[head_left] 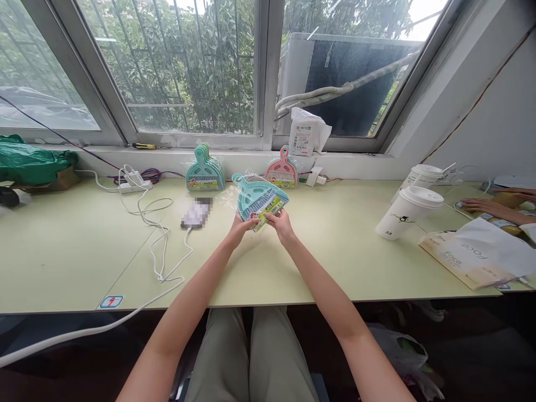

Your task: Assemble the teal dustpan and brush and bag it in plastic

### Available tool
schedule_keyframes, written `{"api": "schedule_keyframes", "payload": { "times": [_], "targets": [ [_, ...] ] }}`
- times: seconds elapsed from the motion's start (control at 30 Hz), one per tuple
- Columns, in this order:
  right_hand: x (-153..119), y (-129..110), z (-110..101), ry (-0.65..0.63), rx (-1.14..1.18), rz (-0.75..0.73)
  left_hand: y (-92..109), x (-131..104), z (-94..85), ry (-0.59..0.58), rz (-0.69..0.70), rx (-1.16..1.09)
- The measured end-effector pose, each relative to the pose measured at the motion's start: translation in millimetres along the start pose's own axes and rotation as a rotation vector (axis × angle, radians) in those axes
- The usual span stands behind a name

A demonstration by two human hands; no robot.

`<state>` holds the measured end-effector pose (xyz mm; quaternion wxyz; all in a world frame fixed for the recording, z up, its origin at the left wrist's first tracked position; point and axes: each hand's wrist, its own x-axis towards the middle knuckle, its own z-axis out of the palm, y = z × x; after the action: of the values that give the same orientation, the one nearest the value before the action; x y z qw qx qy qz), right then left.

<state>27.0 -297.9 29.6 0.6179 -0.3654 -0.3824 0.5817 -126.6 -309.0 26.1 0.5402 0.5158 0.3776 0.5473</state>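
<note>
I hold a teal mini dustpan-and-brush set in a clear plastic wrapper, tilted above the pale green table. My left hand grips its lower left edge and my right hand grips its lower right edge by the printed label. Against the windowsill stands a stack of several teal sets, and to its right a pink set.
A phone lies on its white charging cable, which runs to a power strip. Two white lidded cups stand at right beside a paper bag. Another person's hand rests far right. A green bag sits far left.
</note>
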Motion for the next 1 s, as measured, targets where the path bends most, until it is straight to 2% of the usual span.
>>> {"api": "schedule_keyframes", "payload": {
  "times": [0.27,0.6,0.77,1.0],
  "targets": [
    [-0.7,-2.9,1.2,0.078,-0.004,0.006,-2.3,0.3,1.0,-0.011,-0.003,-0.027],
    [-1.6,-14.1,-2.9,0.225,0.157,0.156,-4.6,1.3,1.3,-0.067,-0.001,0.023],
    [0.8,-17.4,-11.1,0.219,0.141,0.138,-3.1,0.6,0.1,-0.103,0.001,0.027],
    [5.5,-20.5,-19.0,0.288,0.088,0.133,-4.2,0.3,0.3,-0.154,-0.001,0.034]
  ]
}}
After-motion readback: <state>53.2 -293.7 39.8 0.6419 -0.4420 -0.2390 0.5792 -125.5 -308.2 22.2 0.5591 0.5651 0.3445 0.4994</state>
